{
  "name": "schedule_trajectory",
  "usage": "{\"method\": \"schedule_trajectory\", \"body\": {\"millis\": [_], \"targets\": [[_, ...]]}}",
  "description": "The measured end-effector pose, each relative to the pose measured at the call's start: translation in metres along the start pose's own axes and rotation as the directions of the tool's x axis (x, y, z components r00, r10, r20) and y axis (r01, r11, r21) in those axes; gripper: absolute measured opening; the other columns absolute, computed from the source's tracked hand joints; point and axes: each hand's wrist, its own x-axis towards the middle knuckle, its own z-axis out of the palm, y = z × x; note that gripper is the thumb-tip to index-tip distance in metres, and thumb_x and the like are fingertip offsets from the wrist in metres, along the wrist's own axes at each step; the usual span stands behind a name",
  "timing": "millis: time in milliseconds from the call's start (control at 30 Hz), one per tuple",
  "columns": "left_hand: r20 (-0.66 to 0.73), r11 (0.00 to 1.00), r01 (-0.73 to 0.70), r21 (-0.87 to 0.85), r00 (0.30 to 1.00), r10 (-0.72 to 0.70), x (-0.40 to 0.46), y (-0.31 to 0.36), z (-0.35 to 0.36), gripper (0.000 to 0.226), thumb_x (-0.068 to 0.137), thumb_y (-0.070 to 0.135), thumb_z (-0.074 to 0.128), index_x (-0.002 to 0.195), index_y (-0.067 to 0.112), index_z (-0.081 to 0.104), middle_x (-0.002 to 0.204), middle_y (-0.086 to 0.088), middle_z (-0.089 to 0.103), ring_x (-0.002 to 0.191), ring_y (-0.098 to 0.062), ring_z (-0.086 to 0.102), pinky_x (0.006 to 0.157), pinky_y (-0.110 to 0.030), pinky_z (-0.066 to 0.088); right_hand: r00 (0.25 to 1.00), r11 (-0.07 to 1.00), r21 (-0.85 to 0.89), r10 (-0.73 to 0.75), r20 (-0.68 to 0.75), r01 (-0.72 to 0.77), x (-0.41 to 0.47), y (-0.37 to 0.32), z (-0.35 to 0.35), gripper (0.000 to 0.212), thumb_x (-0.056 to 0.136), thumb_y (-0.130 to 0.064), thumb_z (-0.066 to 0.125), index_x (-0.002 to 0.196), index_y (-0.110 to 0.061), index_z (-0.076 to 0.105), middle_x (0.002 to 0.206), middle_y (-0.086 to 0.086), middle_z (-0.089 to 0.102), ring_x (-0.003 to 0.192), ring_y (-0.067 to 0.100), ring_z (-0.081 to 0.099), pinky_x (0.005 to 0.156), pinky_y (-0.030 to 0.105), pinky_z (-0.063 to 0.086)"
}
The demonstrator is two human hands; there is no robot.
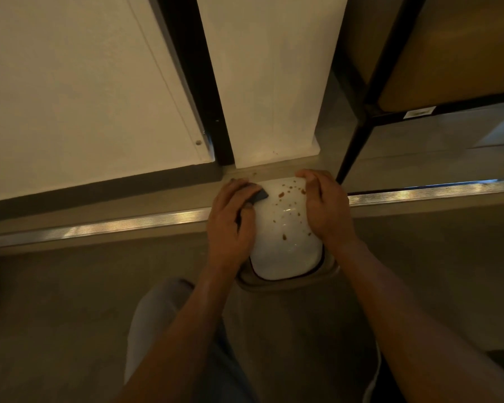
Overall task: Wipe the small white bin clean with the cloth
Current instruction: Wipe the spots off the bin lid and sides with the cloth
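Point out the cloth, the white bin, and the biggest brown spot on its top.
cloth (259, 196), head view, on the dark corner sticking out from under the left hand.
white bin (282, 251), head view, on the clean near part of its top.
brown spot (281, 194), head view, on its middle.

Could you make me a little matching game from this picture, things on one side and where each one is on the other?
Things:
1. dark folded cloth
2. small white glossy bin
3. brown splatter spots
4. black metal shelf leg

Places:
A. on the bin's top
B. under the left hand
C. between both hands
D. beyond the right hand

Pairs: 1-B, 2-C, 3-A, 4-D
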Motion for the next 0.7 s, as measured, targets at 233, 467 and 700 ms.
{"method": "schedule_trajectory", "body": {"millis": [233, 467, 700], "targets": [[0.019, 0.998, -0.007, 0.062, 1.0, 0.005, -0.011, 0.005, -0.001, 0.031, 0.1, 0.025, 0.046, 0.122, 0.02, 0.067, 0.143, 0.0, 0.052, 0.14, -0.021, 0.041, 0.115, -0.044, 0.037, 1.0, 1.0, 0.02, -0.01, 0.025, 0.009, 0.001, 0.0, -0.003, 0.031, 0.106, -0.018, 0.038, 0.116, -0.009, 0.065, 0.113, 0.002, 0.063, 0.103, 0.006, 0.055, 0.091, 0.012, 0.041], [0.071, 0.962, 0.16, 0.224, 0.981, -0.18, 0.035, 0.029, 0.001, 0.028, 0.098, 0.029, 0.044, 0.109, 0.039, 0.068, 0.114, 0.015, 0.063, 0.1, -0.001, 0.055, 0.097, -0.033, 0.049, 1.0, 1.0, -0.012, 0.015, -0.013, -0.015, 0.0, -0.004, -0.001, 0.03, 0.106, -0.016, 0.038, 0.116, -0.007, 0.065, 0.112, 0.004, 0.064, 0.1, 0.007, 0.055, 0.088, 0.015, 0.04], [0.044, 0.957, -0.066, 0.281, 0.997, 0.056, -0.042, 0.018, 0.002, 0.037, 0.101, 0.028, 0.047, 0.133, 0.019, 0.062, 0.155, -0.004, 0.041, 0.151, -0.033, 0.019, 0.124, -0.033, 0.018, 0.999, 1.0, -0.009, -0.011, -0.034, 0.011, -0.001, -0.003, 0.001, 0.029, 0.104, -0.013, 0.039, 0.114, -0.004, 0.065, 0.111, 0.008, 0.064, 0.1, 0.01, 0.056, 0.09, 0.018, 0.041]]}}
